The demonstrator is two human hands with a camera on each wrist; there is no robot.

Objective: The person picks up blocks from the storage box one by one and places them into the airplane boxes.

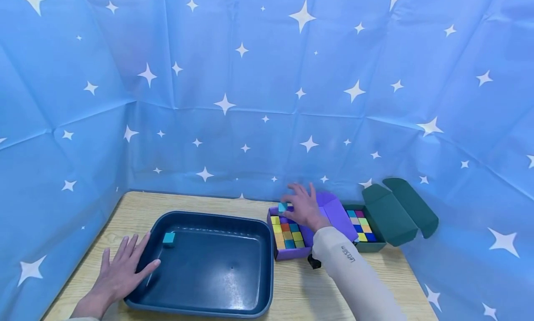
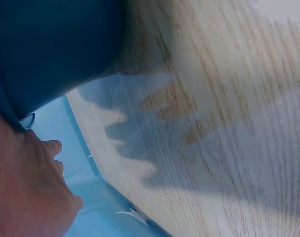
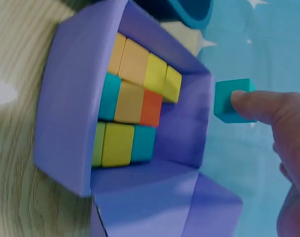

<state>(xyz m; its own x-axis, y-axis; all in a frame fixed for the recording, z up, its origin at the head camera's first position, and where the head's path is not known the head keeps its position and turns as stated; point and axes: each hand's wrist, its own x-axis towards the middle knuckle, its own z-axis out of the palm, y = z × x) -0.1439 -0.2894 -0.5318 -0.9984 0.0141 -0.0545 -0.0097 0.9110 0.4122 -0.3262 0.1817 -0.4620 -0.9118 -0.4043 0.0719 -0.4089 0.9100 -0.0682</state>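
My right hand (image 1: 306,206) pinches a turquoise cube (image 3: 232,101) between thumb and finger, above the far end of the purple box (image 1: 292,253). Inside that box, several coloured cubes (image 3: 131,101) in yellow, orange, red, teal and green stand in rows, with bare floor at its far end. On the left, my left hand (image 1: 121,272) lies with fingers spread and straight at the left rim of the dark blue tray (image 1: 208,311). One turquoise cube (image 1: 168,239) sits in the tray near its far left corner. The left wrist view shows only part of the left hand (image 2: 29,182).
A green box (image 1: 369,247) of several coloured cubes, lid open, stands right of the purple box. The purple lid (image 1: 338,214) folds out between them. A small black object (image 1: 314,262) lies near the right sleeve. Blue star-patterned cloth (image 1: 250,80) hangs around the wooden table (image 1: 292,298).
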